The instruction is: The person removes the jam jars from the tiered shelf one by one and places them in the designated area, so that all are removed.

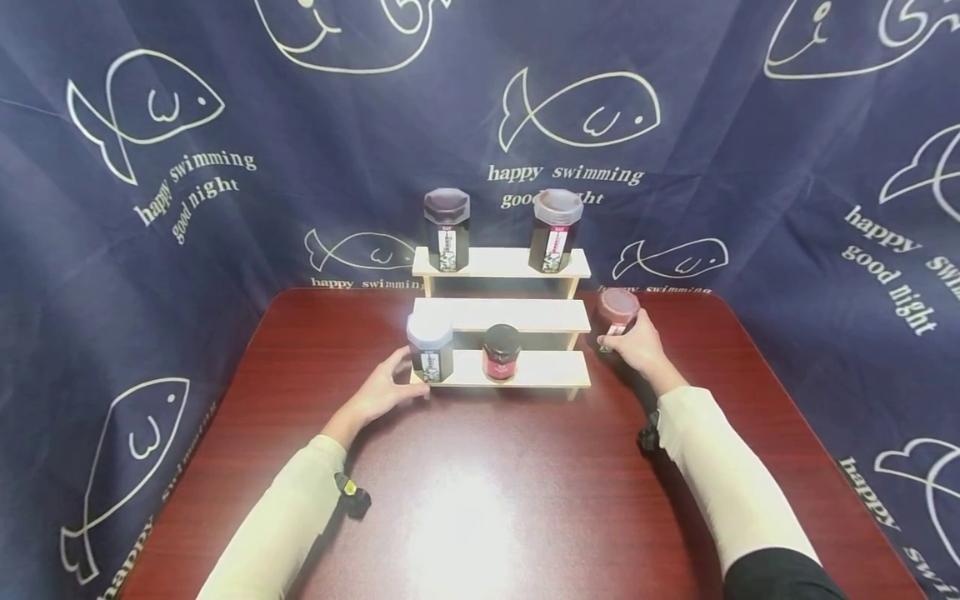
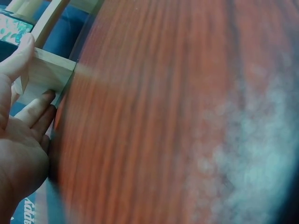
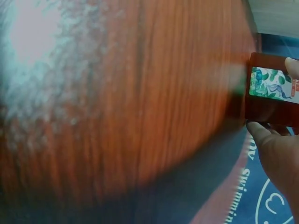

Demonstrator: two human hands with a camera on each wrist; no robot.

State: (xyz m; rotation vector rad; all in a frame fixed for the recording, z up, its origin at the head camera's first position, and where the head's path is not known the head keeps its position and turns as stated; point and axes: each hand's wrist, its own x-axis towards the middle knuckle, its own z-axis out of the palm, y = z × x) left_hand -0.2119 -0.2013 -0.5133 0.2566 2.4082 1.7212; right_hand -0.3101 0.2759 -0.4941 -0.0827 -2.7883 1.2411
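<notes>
A three-tier wooden shelf stands mid-table. On its lowest step sit a dark jar with a pale lid at the left end and a small red jar with a black lid. My left hand rests open at that left end; its thumb lies beside the jar's label and its fingers touch the wooden step's end. Right of the shelf, my right hand grips a red jar with a reddish lid, which stands upright just off the shelf. My thumb and fingertips pinch the red jar.
Two tall dark jars stand on the top step; the middle step holds nothing. The red-brown table is backed closely by a navy fish-print cloth on three sides.
</notes>
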